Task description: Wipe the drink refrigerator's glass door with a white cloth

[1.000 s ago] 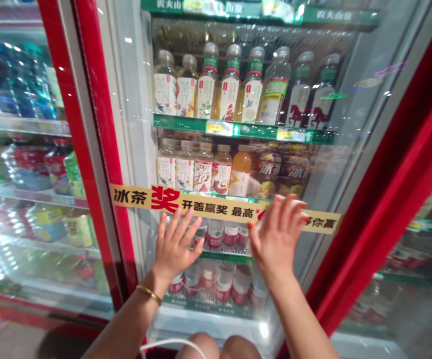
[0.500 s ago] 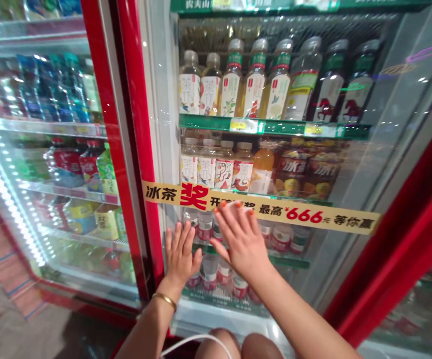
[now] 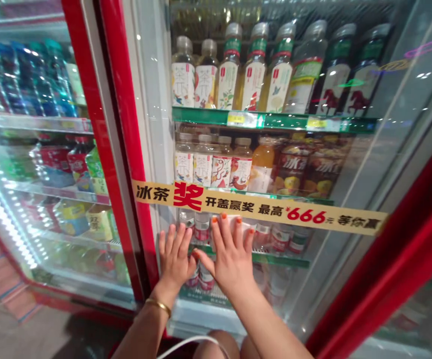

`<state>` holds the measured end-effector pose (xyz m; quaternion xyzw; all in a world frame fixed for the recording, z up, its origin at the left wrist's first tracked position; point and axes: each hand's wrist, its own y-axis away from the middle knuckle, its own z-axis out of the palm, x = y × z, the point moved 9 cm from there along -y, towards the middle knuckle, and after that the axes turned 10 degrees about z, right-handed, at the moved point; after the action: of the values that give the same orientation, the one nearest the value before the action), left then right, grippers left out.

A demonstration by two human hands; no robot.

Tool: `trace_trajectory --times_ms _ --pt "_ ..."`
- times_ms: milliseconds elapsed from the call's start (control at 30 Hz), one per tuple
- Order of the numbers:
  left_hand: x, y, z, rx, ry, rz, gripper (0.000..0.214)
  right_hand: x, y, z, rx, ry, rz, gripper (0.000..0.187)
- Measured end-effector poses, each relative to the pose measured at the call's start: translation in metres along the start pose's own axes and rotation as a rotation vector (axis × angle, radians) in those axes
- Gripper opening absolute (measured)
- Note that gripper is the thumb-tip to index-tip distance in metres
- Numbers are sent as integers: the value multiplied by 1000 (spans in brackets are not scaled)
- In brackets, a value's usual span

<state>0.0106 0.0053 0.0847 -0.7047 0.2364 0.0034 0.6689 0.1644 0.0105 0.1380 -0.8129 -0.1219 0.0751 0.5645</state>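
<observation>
Left hand (image 3: pixel 174 254): open, fingers spread, pressing flat low on the cooler's glass door (image 3: pixel 369 164), just beside the red frame (image 3: pixel 126 149). A gold bangle (image 3: pixel 158 306) is sitting at the wrist.
Right hand (image 3: pixel 229 254): open, lying flat on the same pane, fingertips reaching the yellow promotional strip (image 3: pixel 261 207).
Red-labelled water bottles (image 3: pixel 278 239) are standing behind the glass.
Risk, as judged: palms slipping on smooth glass, or nails catching and lifting the strip's edge.

Just above the right hand (image 3: pixel 232 255) runs a yellow banner (image 3: pixel 261 207); higher up, tea bottles (image 3: pixel 216 75) line a green shelf edge (image 3: pixel 272 120) (price tags (image 3: pixel 242 118) clipped on). Left of the left hand (image 3: pixel 174 257), a neighbouring cooler (image 3: pixel 44 149) glows.
</observation>
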Motion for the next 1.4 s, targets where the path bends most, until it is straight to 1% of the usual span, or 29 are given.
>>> trace_trajectory --times_ms 33,67,133,200,233,267,300,333,367,467,500,533,567,600,633,733,767,800,833,867,933,967,1033,1067,1133,1200,1300,1367,1400 --pt "0 0 0 6 3 1 75 -4 12 3 -1 14 -25 94" --pt "-1 0 0 9 6 0 76 7 22 4 2 31 -4 92" --pt "-1 1 1 12 11 -9 79 64 38 -3 6 59 154 89" --pt "-1 1 3 14 13 -14 80 134 46 -15 9 54 383 86" --pt "0 2 3 16 10 -16 80 162 48 -19 7 41 495 84" --pt "0 2 3 16 5 -18 80 178 48 -22 12 20 589 83" --pt "-1 3 4 13 -2 -21 81 180 47 -24 18 -4 651 84" --pt "-1 4 4 4 -9 -22 82 169 43 -22 20 -28 668 86" --pt "-2 5 4 -7 -16 -23 83 145 39 -18 12 -52 635 89" --pt "-4 9 5 -50 -33 -4 88 45 24 2 -49 -94 315 99" --pt "-4 10 5 -61 -33 1 89 21 23 8 -71 -90 213 100" --pt "-5 12 6 -68 -27 -1 90 12 25 11 -81 -78 154 98" --pt "-7 13 6 -72 -18 -11 91 18 29 11 -81 -62 146 96" --pt "-8 14 6 -74 -7 -28 91 39 35 9 -77 -42 186 95" --pt "-9 15 7 -76 5 -43 91 71 43 4 -64 -25 267 94" --pt "-8 15 7 -69 15 -68 88 179 73 -21 52 11 590 91" --pt "-7 14 8 -70 13 -74 87 201 83 -26 89 14 669 89" --pt "-7 14 8 -69 11 -79 86 210 91 -27 118 8 718 88" --pt "-7 14 8 -69 8 -82 85 207 98 -23 129 -8 736 88" --pt "-8 14 9 -71 6 -82 84 192 103 -15 114 -31 718 90" --pt "-9 12 9 -73 0 -66 82 136 111 9 32 -82 584 97" --pt "-9 10 7 -72 -4 -55 82 102 114 22 -27 -99 473 100" --pt "-6 5 3 -75 -12 -43 82 44 124 40 -129 -98 252 97" --pt "-2 2 -2 -72 -20 -49 82 27 129 44 -160 -85 174 91" --pt "14 -4 -10 -77 -18 -66 82 19 136 44 -192 -72 106 78" --pt "46 -9 -12 -110 33 -18 79 29 138 40 -216 -97 81 75" --pt "107 -5 2 -211 196 160 76 48 137 33 -266 -171 13 78" --pt "133 6 14 -287 261 240 74 60 136 27 -291 -187 -34 78" --pt "139 13 20 -328 264 262 72 67 135 23 -290 -179 -51 78"
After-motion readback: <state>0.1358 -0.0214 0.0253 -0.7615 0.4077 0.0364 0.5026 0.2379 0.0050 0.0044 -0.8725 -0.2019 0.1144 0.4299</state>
